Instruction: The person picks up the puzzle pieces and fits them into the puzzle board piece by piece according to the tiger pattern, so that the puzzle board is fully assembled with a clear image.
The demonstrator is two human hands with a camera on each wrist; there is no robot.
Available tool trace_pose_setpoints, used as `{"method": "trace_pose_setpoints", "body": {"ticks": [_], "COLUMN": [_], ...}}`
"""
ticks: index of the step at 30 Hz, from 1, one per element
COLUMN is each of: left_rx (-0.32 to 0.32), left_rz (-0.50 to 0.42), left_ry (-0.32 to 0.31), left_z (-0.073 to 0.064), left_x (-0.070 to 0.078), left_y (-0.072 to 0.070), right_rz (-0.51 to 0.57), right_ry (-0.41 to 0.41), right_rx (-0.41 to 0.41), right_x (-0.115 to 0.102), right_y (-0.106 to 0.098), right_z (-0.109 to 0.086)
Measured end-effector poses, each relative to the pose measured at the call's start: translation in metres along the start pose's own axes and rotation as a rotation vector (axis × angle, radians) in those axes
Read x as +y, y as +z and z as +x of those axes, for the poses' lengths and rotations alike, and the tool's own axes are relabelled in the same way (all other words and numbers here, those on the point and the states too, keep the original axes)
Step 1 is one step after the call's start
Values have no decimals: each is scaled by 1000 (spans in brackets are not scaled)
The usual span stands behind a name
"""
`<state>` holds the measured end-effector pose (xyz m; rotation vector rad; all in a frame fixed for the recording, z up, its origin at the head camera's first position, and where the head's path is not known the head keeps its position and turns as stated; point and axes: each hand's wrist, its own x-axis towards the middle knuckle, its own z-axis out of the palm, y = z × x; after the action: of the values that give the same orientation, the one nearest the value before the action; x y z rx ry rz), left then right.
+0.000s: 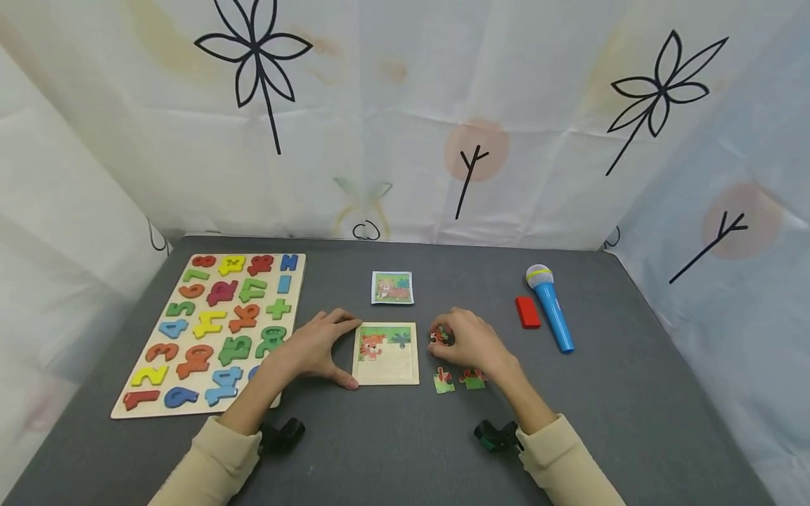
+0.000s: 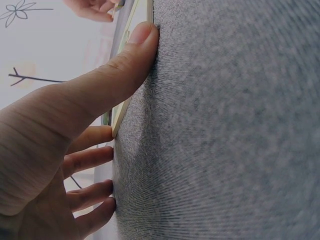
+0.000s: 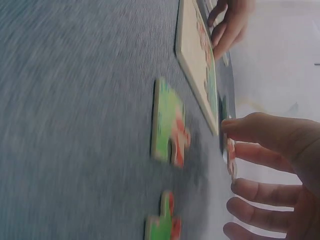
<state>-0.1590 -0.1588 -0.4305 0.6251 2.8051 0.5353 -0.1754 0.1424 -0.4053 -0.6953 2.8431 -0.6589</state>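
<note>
A square wooden puzzle tray point(image 1: 387, 376) lies mid-table, with a cat-face piece point(image 1: 370, 347) and a green-blue piece point(image 1: 400, 339) along its upper part. My left hand point(image 1: 319, 348) rests at the tray's left side, fingers spread. In the left wrist view its thumb point(image 2: 117, 70) and index fingertip touch the tray's edge. Right of the tray, my right hand point(image 1: 471, 341) pinches a puzzle piece point(image 3: 231, 157) between thumb and fingers, above the table. Two loose puzzle pieces, one green and red point(image 1: 444, 381) and another beside it point(image 1: 472, 379), lie below that hand.
A picture card point(image 1: 391, 288) lies behind the tray. At the left is a large number board point(image 1: 209, 337) with colourful pieces. To the right are a red block point(image 1: 528, 312) and a blue toy microphone point(image 1: 552, 309). Printed curtains stand behind and beside the grey table.
</note>
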Motion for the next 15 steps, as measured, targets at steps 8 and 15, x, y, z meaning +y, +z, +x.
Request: {"method": "trace_pose_setpoints", "body": {"ticks": [8, 15], "left_rx": [5, 3], "left_rz": [-2, 3], "left_ry": [-7, -6], "left_z": [0, 0], "left_x": [-1, 0], "left_y": [1, -1], "right_rz": [-10, -23], "right_ry": [-56, -113], "right_rx": [2, -3], "right_x": [-22, -44], "right_y": [10, 20], "right_z": [10, 19]}}
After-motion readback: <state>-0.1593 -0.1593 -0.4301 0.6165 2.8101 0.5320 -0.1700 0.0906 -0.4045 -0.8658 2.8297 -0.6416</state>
